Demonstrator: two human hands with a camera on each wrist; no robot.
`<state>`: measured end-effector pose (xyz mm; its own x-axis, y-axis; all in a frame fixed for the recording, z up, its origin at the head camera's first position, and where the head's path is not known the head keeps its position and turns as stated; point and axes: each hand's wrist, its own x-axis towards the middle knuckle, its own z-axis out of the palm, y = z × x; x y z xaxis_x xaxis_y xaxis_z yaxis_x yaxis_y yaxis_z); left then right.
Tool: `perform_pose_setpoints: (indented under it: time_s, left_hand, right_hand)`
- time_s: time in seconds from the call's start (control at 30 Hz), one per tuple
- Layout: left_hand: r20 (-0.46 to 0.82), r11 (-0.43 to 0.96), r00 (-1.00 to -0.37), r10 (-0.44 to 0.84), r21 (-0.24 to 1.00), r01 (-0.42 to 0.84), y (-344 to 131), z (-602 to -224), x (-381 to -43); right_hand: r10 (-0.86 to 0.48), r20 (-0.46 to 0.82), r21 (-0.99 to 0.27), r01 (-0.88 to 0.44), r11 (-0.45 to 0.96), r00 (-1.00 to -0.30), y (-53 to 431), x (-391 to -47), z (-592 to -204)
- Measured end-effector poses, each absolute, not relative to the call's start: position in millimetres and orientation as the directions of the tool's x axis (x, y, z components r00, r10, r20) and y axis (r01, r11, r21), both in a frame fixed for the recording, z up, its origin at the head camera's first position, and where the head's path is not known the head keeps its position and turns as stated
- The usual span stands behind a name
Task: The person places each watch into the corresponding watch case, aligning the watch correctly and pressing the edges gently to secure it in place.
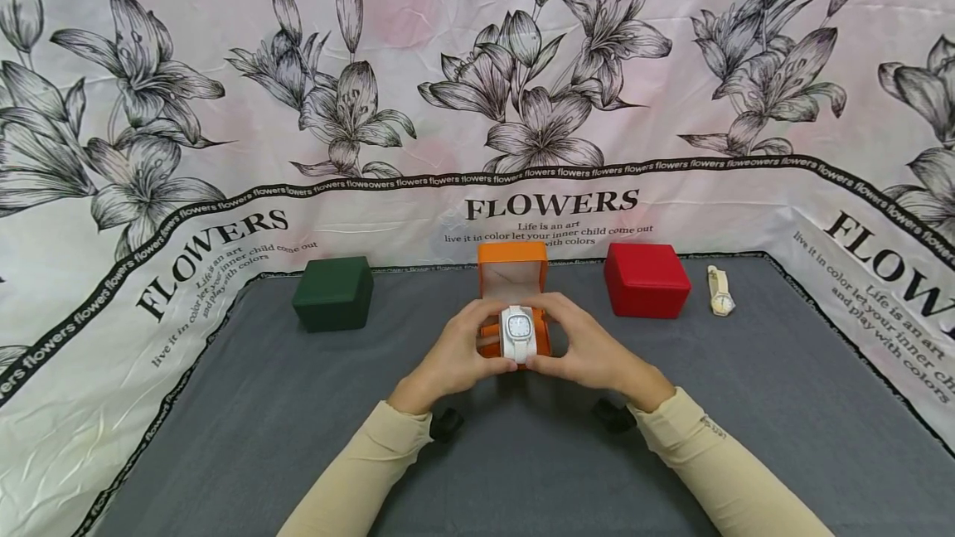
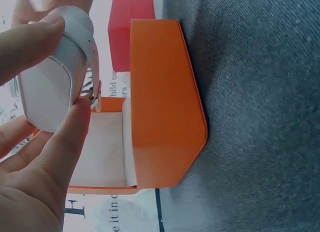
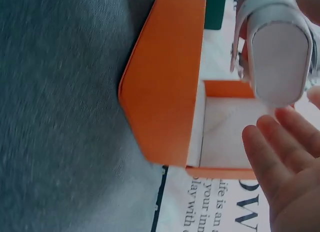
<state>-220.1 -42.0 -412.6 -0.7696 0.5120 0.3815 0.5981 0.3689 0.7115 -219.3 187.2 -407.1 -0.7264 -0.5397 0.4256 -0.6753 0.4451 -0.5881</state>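
A white wristwatch (image 1: 520, 326) with a squarish face is wrapped round a pale watch cushion (image 3: 281, 62). Both hands hold it up over the open orange box (image 1: 512, 253), whose lid stands raised at the back. My left hand (image 1: 464, 346) grips its left side, and in the left wrist view the thumb lies on the strap (image 2: 82, 34) with a fingertip by the buckle. From the right, my right hand (image 1: 589, 346) grips it with the thumb at the near end and forefinger at the far end. Its other fingers (image 3: 285, 152) extend beside the cushion's end.
A closed green box (image 1: 333, 292) stands at the back left of the grey cloth (image 1: 246, 437). Right of the orange box is a closed red box (image 1: 647, 282), with a cream-strapped watch (image 1: 719, 292) lying beside it. A flower-printed sheet (image 1: 388, 222) rises behind.
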Motion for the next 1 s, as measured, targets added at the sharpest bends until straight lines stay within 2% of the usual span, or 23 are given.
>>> perform_pose_setpoints:
  time_s: [0.1,0.27,0.67,1.0]
  left_hand:
    - [0.359,0.341,-0.788,0.501,0.755,0.56,-41.7,-415.6,-223.2]
    - [0.319,0.356,-0.803,0.504,0.77,0.529,-41.2,-419.4,-228.5]
    - [0.264,0.546,-0.824,0.501,0.643,0.537,-39.6,-429.2,-239.8]
    - [0.276,0.545,-0.82,0.501,0.635,0.547,-37.2,-432.7,-243.4]
  right_hand:
    - [-0.546,0.394,-0.592,-0.659,0.465,-0.739,190.0,-222.4,-408.2]
    - [-0.562,0.423,-0.56,-0.693,0.455,-0.711,191.0,-230.1,-411.5]
    - [-0.544,0.36,-0.546,-0.644,0.536,-0.758,189.4,-246.3,-423.8]
    - [-0.528,0.338,-0.562,-0.617,0.551,-0.779,189.8,-251.8,-427.2]
